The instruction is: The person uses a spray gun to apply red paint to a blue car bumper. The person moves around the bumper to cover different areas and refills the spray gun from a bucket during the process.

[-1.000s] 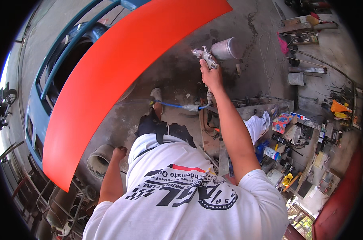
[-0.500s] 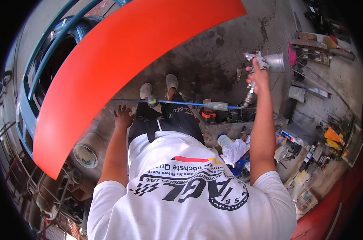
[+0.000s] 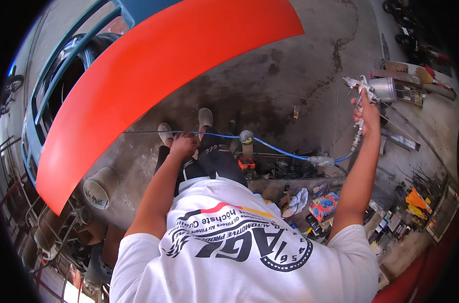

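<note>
In my right hand (image 3: 367, 115), out at the right, is a metal spray gun (image 3: 363, 91) with a silver cup; my fingers wrap round its handle. A blue air hose (image 3: 280, 152) runs from the handle's lower end, past a grey wrapped joint (image 3: 321, 161) and a round grey lump (image 3: 246, 137), across to the left. Over my lap, my left hand (image 3: 185, 145) has curled fingers right beside the hose; whether it grips the hose is hidden. A large curved orange-red panel (image 3: 153, 68) spans the upper left, apart from both hands.
Blue metal framework (image 3: 33, 136) stands behind the panel, with a white bucket (image 3: 99, 191) below. A ledge by my right leg holds an orange-and-black box (image 3: 246, 163). Bottles, rags and a colourful packet (image 3: 324, 206) clutter the right. Boards (image 3: 401, 73) lie beyond the gun.
My right hand has carried the spray gun outward to the right, drawing the hose along. My left hand has moved right over my lap, its spread fingers now curled. The view has shifted slightly.
</note>
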A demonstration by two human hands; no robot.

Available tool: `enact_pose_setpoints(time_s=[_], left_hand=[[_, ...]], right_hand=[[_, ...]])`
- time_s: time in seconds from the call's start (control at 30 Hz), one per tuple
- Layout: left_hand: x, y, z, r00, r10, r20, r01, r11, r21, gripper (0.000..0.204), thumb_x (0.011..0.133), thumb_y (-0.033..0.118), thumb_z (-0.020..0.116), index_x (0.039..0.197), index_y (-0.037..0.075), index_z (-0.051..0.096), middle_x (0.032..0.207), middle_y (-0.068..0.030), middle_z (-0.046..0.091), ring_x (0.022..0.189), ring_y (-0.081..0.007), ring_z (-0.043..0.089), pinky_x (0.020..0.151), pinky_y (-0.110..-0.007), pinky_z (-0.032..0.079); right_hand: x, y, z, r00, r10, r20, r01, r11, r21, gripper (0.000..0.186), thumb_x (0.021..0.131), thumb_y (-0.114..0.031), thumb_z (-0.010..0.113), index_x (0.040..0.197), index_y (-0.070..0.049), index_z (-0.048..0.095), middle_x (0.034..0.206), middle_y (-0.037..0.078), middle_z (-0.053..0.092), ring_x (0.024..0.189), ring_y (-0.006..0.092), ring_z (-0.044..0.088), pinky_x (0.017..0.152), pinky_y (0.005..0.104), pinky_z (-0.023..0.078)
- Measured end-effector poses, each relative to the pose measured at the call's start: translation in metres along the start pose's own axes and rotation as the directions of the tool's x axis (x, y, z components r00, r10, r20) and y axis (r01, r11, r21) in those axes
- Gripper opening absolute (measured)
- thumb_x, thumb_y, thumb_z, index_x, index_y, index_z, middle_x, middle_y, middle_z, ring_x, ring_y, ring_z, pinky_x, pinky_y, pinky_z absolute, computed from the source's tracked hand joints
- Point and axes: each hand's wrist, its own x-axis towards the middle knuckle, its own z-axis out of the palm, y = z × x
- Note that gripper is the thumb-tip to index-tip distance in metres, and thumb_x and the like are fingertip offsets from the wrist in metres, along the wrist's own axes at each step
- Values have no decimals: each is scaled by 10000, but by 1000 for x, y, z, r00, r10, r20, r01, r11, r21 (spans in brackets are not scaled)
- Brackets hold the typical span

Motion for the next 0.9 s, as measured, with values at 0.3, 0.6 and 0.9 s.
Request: enact_pose_setpoints(time_s=[0.3, 0.6, 0.9], left_hand=[[-33, 27, -43, 973, -131, 191, 204, 873, -443, 309, 944, 317, 633, 1094, 64, 728, 1016, -178, 729, 984, -320, 696, 891, -385, 528], [-39, 126, -119, 941, 327, 86, 26, 182, -983, 351, 1064, 279, 518, 1304, 45, 621, 1138, -30, 687, 1017, -123, 609, 945, -306, 481], [-24, 114, -101, 959, 281, -23, -35, 38, -999, 240, 1023, 180, 598, 1108, -20, 698, 953, -37, 708, 892, -101, 634, 842, -273, 514]], right_hand=[[-80, 62, 203, 912, -93, 400, 47, 991, 122, 344, 1032, -411, 552, 1142, -89, 597, 723, 3, 575, 476, 51, 450, 409, 245, 364], [-148, 37, 286, 701, -272, 660, 227, 961, 156, 315, 1017, -306, 603, 1226, -70, 615, 744, 27, 576, 613, 109, 515, 581, 297, 456], [-152, 65, 320, 861, -241, 447, 222, 970, 95, 315, 1006, -259, 617, 1239, -47, 603, 1026, 116, 682, 899, 226, 633, 818, 362, 500]])
